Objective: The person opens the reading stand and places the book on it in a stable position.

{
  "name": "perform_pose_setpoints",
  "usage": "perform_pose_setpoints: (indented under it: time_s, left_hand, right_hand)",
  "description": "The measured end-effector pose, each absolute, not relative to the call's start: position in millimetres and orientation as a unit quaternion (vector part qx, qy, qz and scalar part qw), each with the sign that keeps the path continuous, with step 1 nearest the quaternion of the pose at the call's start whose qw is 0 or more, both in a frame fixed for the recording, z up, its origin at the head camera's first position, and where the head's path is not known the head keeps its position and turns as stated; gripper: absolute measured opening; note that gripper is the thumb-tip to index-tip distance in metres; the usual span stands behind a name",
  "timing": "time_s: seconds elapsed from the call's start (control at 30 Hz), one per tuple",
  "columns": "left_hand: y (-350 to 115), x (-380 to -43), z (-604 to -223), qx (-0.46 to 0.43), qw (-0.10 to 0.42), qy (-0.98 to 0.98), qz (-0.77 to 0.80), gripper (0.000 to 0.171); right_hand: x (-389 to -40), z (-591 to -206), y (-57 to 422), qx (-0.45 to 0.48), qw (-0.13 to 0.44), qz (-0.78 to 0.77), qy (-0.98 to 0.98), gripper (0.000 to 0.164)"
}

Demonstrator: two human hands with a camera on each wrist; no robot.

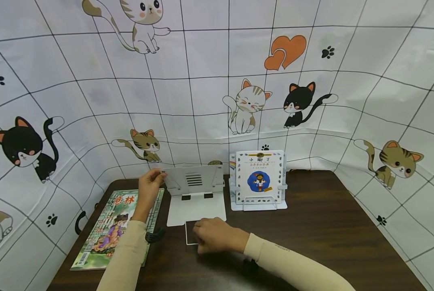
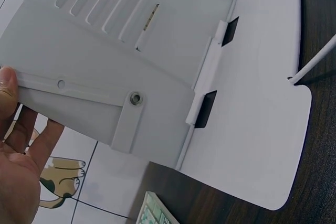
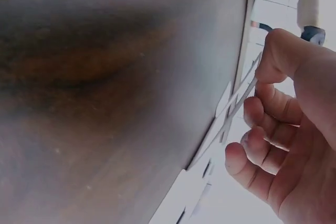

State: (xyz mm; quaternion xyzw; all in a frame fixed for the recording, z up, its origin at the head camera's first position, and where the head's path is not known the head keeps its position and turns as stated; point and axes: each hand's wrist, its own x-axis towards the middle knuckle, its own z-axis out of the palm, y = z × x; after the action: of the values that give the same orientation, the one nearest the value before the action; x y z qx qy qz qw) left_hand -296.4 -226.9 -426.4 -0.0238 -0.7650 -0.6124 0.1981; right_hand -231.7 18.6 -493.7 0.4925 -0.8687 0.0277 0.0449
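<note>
A white metal folding stand [image 1: 175, 182] stands on the table, its slotted plate tilted up from a flat base [image 1: 196, 210]. At the plate's upper left corner, my left hand [image 1: 150, 190] pinches the edge between thumb and fingers. Small hinged arms on the plate [image 2: 128, 121] show in the left wrist view. A thin white wire frame [image 1: 186, 234] extends from the front of the base toward me. My right hand [image 1: 217, 235] pinches this wire [image 3: 236, 108] between thumb and index finger, the other fingers loosely curled. In the head view that hand covers part of the frame.
A magazine [image 1: 111, 226] with a colourful cover lies left of the stand, under my left forearm. To the right, a white book [image 1: 258, 182] leans on a pale blue bookstand [image 1: 233, 198]. Behind the dark table [image 1: 311, 226] hangs a cat-patterned sheet [image 1: 202, 97].
</note>
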Motion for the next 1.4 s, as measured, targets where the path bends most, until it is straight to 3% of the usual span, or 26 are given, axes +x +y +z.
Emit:
perform_pose_setpoints:
  time_s: [0.33, 0.6, 0.8, 1.07, 1.4]
  left_hand:
    - [-229, -299, -431, -0.030, 0.201, -0.755, -0.623, 0.016]
    - [-231, -305, -435, -0.024, 0.200, -0.766, -0.610, 0.015]
    - [-238, -323, -457, -0.011, 0.202, -0.756, -0.623, 0.017]
    - [-241, -326, -461, -0.025, 0.220, -0.752, -0.621, 0.016]
    - [-242, -327, -461, -0.030, 0.200, -0.753, -0.626, 0.015]
  right_hand:
    - [-239, -481, 23, 0.466, -0.048, 0.157, -0.869, 0.013]
    - [-259, -484, 31, 0.441, 0.018, 0.252, -0.861, 0.011]
    - [-276, -496, 33, 0.397, 0.035, 0.289, -0.870, 0.009]
    - [-293, -510, 35, 0.356, 0.005, 0.338, -0.871, 0.008]
    - [-303, -519, 34, 0.322, -0.029, 0.381, -0.866, 0.006]
